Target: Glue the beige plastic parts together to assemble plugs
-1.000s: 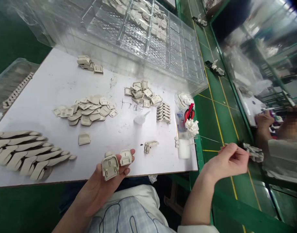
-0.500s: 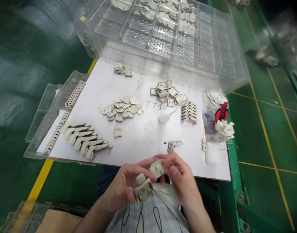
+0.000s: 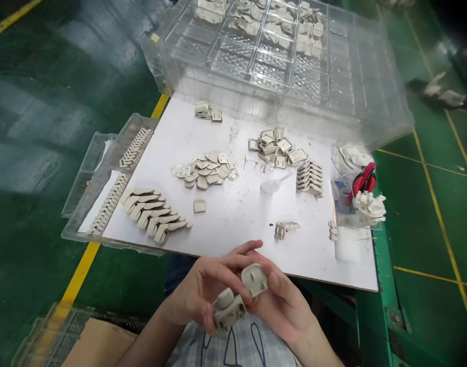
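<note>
Close to my lap, my left hand grips a beige moulded plastic part with slots and a rounded knob, between thumb and fingers. My right hand has its thumb and fingers at a small beige plastic cover, whose ribbed inner side faces up. Fingers of my left hand touch the cover's left edge too. The two parts are side by side and look apart. Beyond the hands, on the white board, lie a single cover and an angled beige part.
Piles of loose covers and square pieces lie mid-board. Rows of angled parts sit left, a stack right. A dropper bottle stands between. A clear compartment tray spans the back; red-handled pliers lie right.
The view has shifted, so the board appears further right. My right thumb has come in against the cover's right edge. My left hand keeps its hold on the slotted part.
</note>
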Motion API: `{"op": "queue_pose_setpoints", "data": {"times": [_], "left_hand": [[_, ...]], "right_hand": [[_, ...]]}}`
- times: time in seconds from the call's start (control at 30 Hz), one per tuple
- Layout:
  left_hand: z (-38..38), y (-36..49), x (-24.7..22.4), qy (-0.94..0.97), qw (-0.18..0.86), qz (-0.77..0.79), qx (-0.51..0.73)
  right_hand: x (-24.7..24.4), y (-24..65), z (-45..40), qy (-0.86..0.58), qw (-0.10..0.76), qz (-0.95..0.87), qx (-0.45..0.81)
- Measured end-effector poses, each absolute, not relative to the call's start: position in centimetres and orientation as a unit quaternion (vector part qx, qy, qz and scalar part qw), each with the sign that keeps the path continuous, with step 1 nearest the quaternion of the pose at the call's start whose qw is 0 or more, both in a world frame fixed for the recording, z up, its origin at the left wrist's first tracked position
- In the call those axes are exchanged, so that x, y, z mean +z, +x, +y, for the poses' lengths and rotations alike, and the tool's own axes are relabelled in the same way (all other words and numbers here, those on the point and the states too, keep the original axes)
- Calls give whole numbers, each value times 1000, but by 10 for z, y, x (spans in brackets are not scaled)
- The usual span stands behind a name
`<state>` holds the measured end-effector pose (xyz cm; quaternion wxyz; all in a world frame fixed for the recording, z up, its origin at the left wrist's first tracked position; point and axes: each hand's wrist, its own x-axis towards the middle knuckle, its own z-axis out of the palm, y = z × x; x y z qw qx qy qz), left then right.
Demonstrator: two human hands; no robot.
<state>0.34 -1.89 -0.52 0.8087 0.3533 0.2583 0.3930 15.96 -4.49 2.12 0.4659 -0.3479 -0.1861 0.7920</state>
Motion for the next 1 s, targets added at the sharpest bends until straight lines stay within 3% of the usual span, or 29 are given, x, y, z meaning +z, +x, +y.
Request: {"op": "queue_pose_setpoints", "data": {"times": [0.1, 0.23, 0.37, 1.0], "left_hand": [[-18, 8, -1, 312, 799, 297, 419], [-16, 18, -2, 200, 745, 427, 473], [-15, 23, -3, 162, 743, 463, 456], [-12, 23, 0, 241, 722, 434, 481]], "right_hand": [[20, 163, -41, -351, 508, -214, 757], [16, 169, -32, -470, 589, -369, 544], [14, 170, -27, -528, 562, -503, 390], [19, 166, -20, -523, 516, -612, 292]]}}
